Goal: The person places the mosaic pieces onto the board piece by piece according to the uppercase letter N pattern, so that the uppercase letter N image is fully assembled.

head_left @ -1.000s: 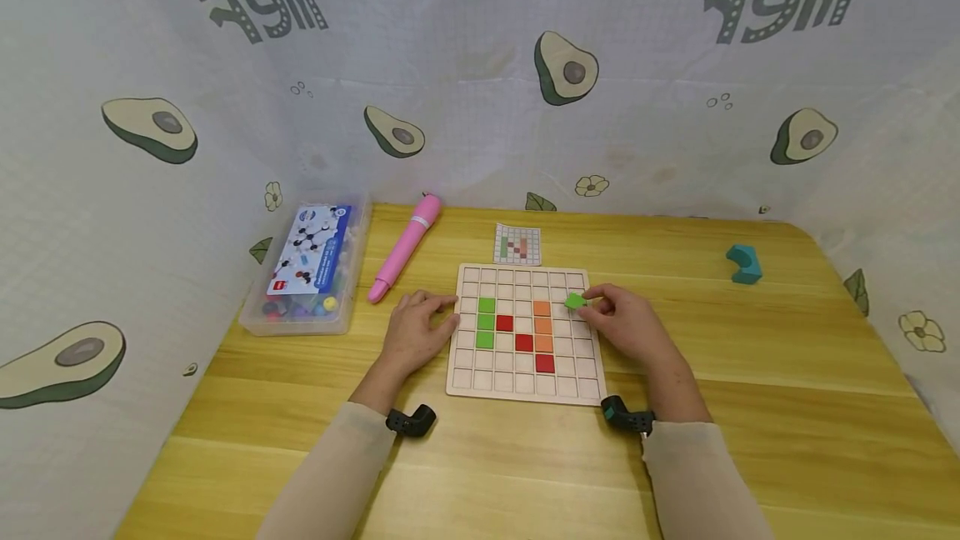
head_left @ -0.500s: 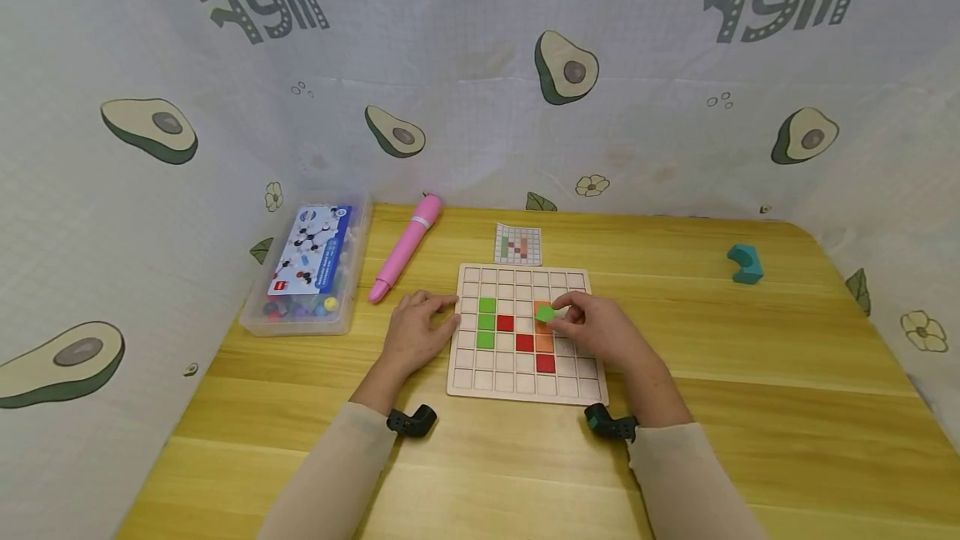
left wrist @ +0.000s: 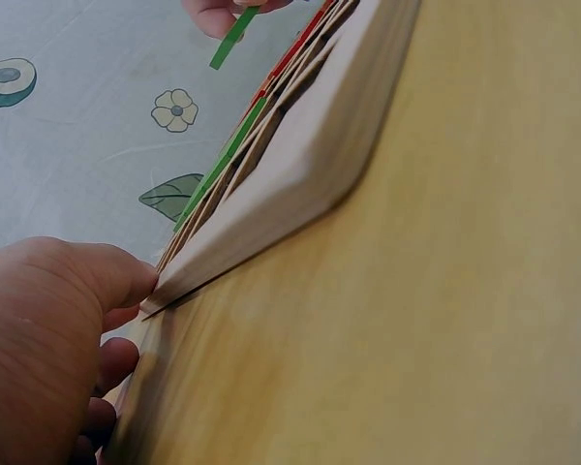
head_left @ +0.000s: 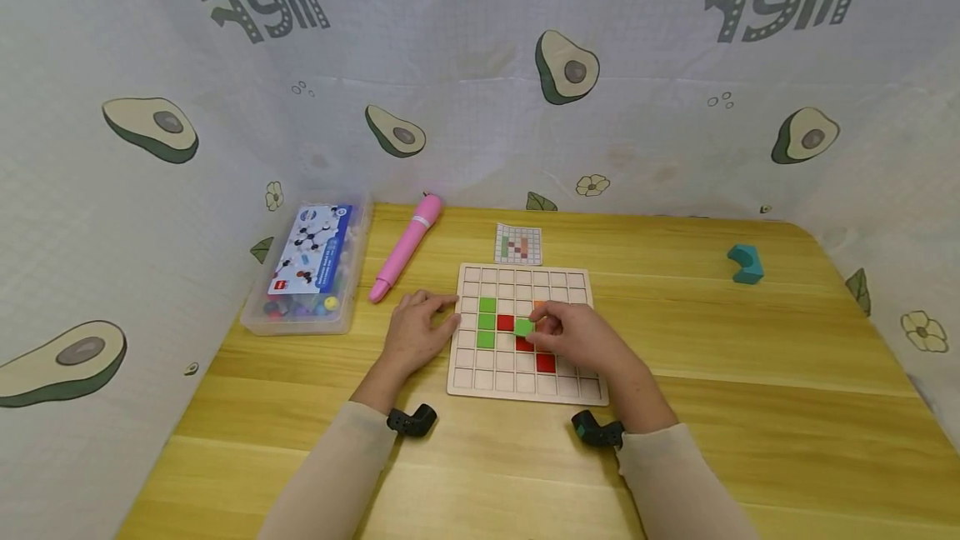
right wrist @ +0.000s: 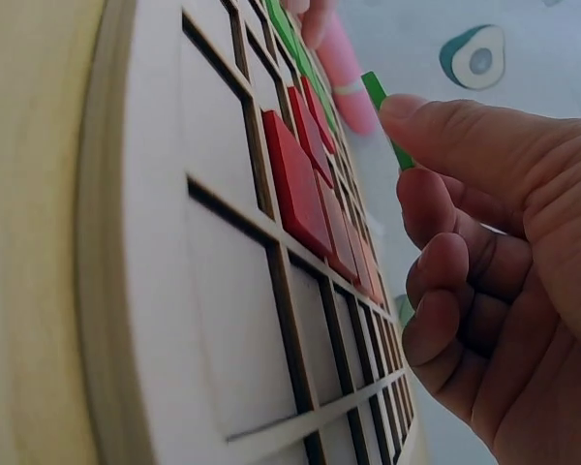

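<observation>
A wooden grid board [head_left: 480,377] lies flat on the table. Green tiles [head_left: 487,322] form a column at its left; red tiles [head_left: 506,322] step diagonally toward orange tiles [head_left: 539,307], partly covered by my right hand. My left hand [head_left: 416,332] rests at the board's left edge, thumb and forefinger touching it. Between thumb and forefinger, my right hand [head_left: 585,336] pinches a loose green tile [head_left: 522,327] over the middle of the grid. In the right wrist view this green tile [right wrist: 373,89] is tilted and raised off the board.
A small printed grid card [head_left: 517,244] lies just behind the board. To the left are a pink pen-shaped object [head_left: 408,248] and a clear plastic box [head_left: 307,265] of coloured pieces. A teal arch-shaped block [head_left: 746,263] sits at the far right. A patterned cloth hangs behind.
My right hand has carried the pinched green tile leftward from the board's right side, across the orange column, to the middle of the grid. The left hand has stayed put.
</observation>
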### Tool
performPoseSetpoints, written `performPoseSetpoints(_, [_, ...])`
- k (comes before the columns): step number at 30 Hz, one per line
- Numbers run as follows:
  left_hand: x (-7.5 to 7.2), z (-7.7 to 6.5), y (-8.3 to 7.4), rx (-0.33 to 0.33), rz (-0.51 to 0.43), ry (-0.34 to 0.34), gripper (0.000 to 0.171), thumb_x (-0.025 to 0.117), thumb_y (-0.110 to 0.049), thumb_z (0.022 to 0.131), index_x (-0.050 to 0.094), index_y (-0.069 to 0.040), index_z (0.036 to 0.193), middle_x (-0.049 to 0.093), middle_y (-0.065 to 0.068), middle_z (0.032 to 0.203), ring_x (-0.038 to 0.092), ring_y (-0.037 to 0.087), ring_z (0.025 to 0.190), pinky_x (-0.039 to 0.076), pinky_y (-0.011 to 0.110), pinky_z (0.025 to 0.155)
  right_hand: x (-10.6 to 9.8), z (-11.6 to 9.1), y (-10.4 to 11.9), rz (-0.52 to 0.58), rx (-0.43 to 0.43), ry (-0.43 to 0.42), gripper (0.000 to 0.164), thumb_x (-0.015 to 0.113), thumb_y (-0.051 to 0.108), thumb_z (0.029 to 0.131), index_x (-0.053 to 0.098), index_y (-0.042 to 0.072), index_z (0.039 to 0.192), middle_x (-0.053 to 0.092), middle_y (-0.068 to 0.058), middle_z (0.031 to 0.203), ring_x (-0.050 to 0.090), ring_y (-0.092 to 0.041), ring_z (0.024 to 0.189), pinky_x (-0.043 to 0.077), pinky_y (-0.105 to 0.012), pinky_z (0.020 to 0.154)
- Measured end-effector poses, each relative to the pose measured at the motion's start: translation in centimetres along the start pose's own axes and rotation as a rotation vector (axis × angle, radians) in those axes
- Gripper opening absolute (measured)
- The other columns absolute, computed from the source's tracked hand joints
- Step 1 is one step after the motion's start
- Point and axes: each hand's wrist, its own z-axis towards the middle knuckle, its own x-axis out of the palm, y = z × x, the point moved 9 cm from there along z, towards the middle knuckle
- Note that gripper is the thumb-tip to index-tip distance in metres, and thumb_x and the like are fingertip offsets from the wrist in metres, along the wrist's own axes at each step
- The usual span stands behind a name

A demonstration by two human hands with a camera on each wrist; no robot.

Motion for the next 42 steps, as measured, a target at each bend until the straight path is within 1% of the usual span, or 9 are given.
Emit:
performPoseSetpoints(4, [0.0,0.0,0.0,-0.003,-0.005,0.005,0.036,0.068,-0.035,0.097,0.071,-0.021,0.13,0.068,0.002,0.112,0.056,0.023,0.105,0.043,0.041,0.093,0.7,-0.1,0.8,-0.005,-0.026,0.023,0.02,0.078,0.024,0.091,0.069,0.013,0.106,0.06,0.001,0.079,0.052,-0.014,0.069,0.043,-0.027,0.063])
performPoseSetpoints(8, [-0.1,0.0,-0.1,-0.002,-0.003,0.007,0.036,0.068,-0.035,0.097,0.071,-0.021,0.13,0.068,0.002,0.112,0.056,0.023,0.105,0.042,0.04,0.093,1.4,-0.1,1.7,-0.038,-0.062,0.047,0.021,0.079,0.025,0.09,0.07,0.013,0.105,0.06,0.003,0.076,0.052,-0.014,0.065,0.043,-0.026,0.061])
performPoseSetpoints(15, [-0.3,-0.1,-0.3,0.014,0.005,-0.012,0.036,0.069,-0.034,0.096,0.072,-0.02,0.13,0.069,0.002,0.111,0.056,0.023,0.104,0.043,0.042,0.09,2.7,-0.2,2.8,-0.067,-0.097,0.089,0.019,0.08,0.027,0.089,0.07,0.017,0.101,0.059,0.005,0.073,0.052,-0.011,0.066,0.042,-0.024,0.061])
performPoseSetpoints(22, [-0.2,0.0,-0.2,0.005,0.009,-0.001,0.037,0.068,-0.035,0.097,0.071,-0.021,0.131,0.069,0.002,0.113,0.056,0.023,0.105,0.042,0.042,0.092,3.4,-0.4,3.9,-0.091,-0.161,0.105,0.019,0.079,0.026,0.089,0.072,0.014,0.103,0.058,0.008,0.072,0.051,-0.008,0.065,0.043,-0.023,0.062])
performPoseSetpoints(25, [-0.2,0.0,-0.1,0.001,0.008,0.004,0.037,0.067,-0.035,0.097,0.071,-0.021,0.131,0.068,0.002,0.113,0.056,0.024,0.106,0.042,0.041,0.092,3.7,-0.4,4.2,-0.105,-0.164,0.117,0.02,0.079,0.026,0.089,0.072,0.014,0.103,0.059,0.009,0.072,0.051,-0.008,0.064,0.043,-0.023,0.061])
performPoseSetpoints(33, [-0.2,0.1,-0.1,0.002,0.002,0.0,0.036,0.068,-0.035,0.097,0.071,-0.022,0.13,0.068,0.002,0.112,0.056,0.023,0.105,0.043,0.041,0.093,4.3,-0.5,4.1,-0.139,-0.133,0.106,0.019,0.079,0.028,0.088,0.072,0.018,0.103,0.059,0.011,0.07,0.052,-0.006,0.063,0.043,-0.023,0.06])
performPoseSetpoints(37, [-0.2,0.1,0.0,-0.002,0.002,0.002,0.036,0.067,-0.036,0.097,0.071,-0.022,0.13,0.068,0.002,0.112,0.056,0.023,0.106,0.043,0.042,0.094,4.5,-0.5,4.3,-0.159,-0.138,0.088,0.02,0.079,0.029,0.088,0.073,0.018,0.103,0.058,0.012,0.068,0.051,-0.006,0.062,0.042,-0.023,0.059])
performPoseSetpoints(42, [-0.2,0.0,-0.1,0.002,0.006,-0.003,0.036,0.068,-0.035,0.097,0.071,-0.022,0.13,0.068,0.002,0.112,0.056,0.023,0.105,0.043,0.042,0.094,4.9,-0.5,4.7,-0.173,-0.165,0.066,0.019,0.079,0.028,0.088,0.075,0.016,0.103,0.055,0.012,0.064,0.048,-0.003,0.059,0.041,-0.021,0.057])
